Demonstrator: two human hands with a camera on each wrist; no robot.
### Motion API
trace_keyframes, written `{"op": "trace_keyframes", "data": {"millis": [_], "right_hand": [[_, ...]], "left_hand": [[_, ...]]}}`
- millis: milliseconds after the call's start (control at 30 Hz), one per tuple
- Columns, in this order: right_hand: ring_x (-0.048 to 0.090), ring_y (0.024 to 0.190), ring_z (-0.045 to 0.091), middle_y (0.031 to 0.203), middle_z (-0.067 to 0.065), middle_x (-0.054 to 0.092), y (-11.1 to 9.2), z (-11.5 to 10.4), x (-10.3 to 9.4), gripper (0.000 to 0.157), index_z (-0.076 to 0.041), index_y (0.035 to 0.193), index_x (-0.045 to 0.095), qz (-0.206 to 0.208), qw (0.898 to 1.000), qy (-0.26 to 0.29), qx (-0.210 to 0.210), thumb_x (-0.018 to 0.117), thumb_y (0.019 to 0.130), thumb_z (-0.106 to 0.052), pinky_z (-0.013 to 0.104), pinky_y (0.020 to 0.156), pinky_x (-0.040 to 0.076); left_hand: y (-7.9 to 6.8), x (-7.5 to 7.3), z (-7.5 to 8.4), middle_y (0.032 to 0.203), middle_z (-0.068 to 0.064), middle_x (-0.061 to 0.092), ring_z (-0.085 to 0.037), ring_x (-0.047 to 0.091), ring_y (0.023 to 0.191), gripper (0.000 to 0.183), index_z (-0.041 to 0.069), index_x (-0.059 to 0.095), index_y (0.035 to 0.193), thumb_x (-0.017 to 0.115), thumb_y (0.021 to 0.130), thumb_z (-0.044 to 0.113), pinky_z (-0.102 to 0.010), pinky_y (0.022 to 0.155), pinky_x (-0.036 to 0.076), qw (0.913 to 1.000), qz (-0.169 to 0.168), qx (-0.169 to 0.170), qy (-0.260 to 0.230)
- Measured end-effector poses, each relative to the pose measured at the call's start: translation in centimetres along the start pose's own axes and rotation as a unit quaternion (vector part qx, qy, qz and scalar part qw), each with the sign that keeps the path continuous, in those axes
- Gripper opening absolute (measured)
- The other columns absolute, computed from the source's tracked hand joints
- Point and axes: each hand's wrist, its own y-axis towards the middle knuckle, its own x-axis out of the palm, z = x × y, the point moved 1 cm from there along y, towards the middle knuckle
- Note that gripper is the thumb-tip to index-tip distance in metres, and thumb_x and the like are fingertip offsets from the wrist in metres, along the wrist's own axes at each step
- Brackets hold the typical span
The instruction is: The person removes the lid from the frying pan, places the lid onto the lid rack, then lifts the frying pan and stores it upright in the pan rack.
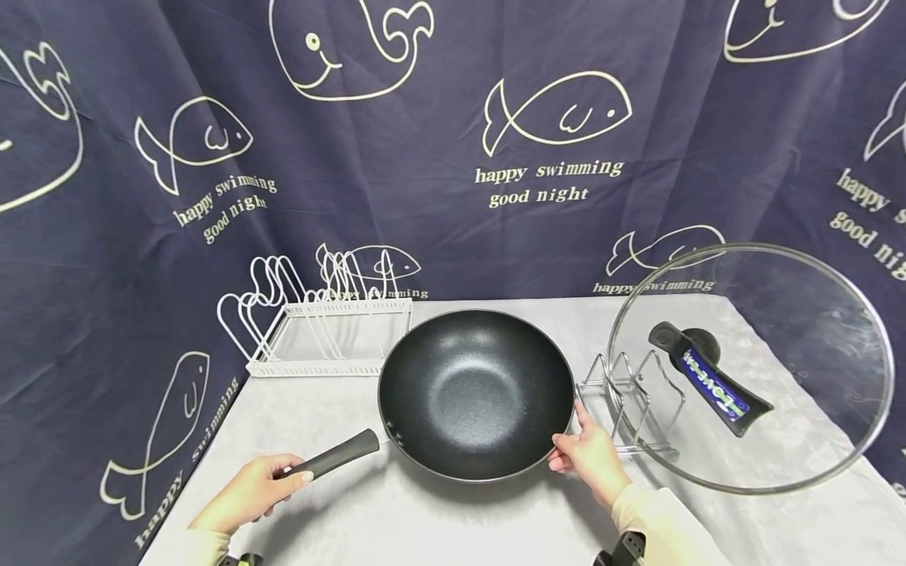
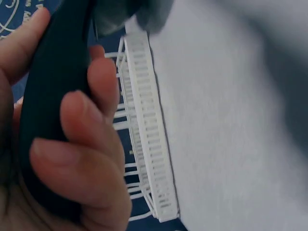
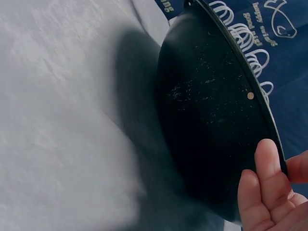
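Observation:
A black wok (image 1: 474, 393) is held above the table between two hands, its inside facing up toward the head camera. My left hand (image 1: 256, 489) grips the long black handle (image 1: 340, 456), and in the left wrist view the fingers curl round that handle (image 2: 55, 110). On the opposite side, my right hand (image 1: 586, 456) pinches the rim, thumb on top and fingers beneath. The right wrist view shows the wok's dark underside (image 3: 207, 106) with the fingers (image 3: 264, 192) against it. A shadow on the cloth lies below the wok.
Behind the wok at left stands a white wire rack (image 1: 325, 368). A small chrome rack (image 1: 637, 401) at right holds a large glass lid (image 1: 814, 346) upright, its black handle (image 1: 715, 385) facing forward. A dark blue printed curtain (image 1: 439, 228) hangs behind the grey-white tablecloth (image 1: 311, 417).

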Motion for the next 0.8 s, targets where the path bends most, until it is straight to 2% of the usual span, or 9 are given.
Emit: {"op": "trace_keyframes", "data": {"millis": [167,367,500,800], "right_hand": [[0.057,0.044,0.008,0.056,0.006,0.06,0.4,0.3,-0.4,0.079,0.005,0.15,-0.001,0.009,1.0,0.003,-0.007,0.047,0.087,0.007,0.024,0.052,0.052],[0.059,0.045,0.012,0.059,0.009,0.062,0.0,0.5,0.4,0.092,-0.007,0.151,-0.011,-0.003,1.0,0.02,0.017,0.053,0.086,0.006,0.027,0.055,0.054],[0.061,0.047,0.013,0.061,0.011,0.063,-0.3,0.4,1.2,0.096,-0.011,0.151,-0.013,-0.002,0.999,0.031,0.01,0.054,0.085,0.008,0.027,0.054,0.054],[0.062,0.051,0.009,0.065,0.008,0.065,-0.8,0.3,2.0,0.095,-0.004,0.145,-0.026,-0.011,0.999,0.05,-0.002,0.048,0.087,0.009,0.025,0.059,0.054]], "left_hand": [[-0.2,1.0,0.2,0.061,0.002,0.049,-0.005,0.039,0.04,0.021,0.002,0.065,0.097,0.061,0.092,0.023,-0.016,0.036,0.029,0.9994,-0.01,0.009,-0.032],[-0.4,1.0,0.2,0.059,0.003,0.047,-0.003,0.04,0.04,0.029,-0.009,0.062,0.104,0.058,0.094,0.018,-0.015,0.036,0.03,0.9952,-0.046,0.015,-0.085],[-0.3,1.1,0.2,0.059,0.002,0.048,-0.003,0.041,0.04,0.034,-0.01,0.06,0.109,0.058,0.094,0.02,-0.015,0.036,0.031,0.9947,-0.047,0.013,-0.091],[0.1,2.0,0.8,0.063,0.0,0.049,-0.006,0.043,0.041,0.034,-0.011,0.059,0.111,0.058,0.094,0.019,-0.017,0.037,0.033,0.9931,-0.037,0.007,-0.111]]}}
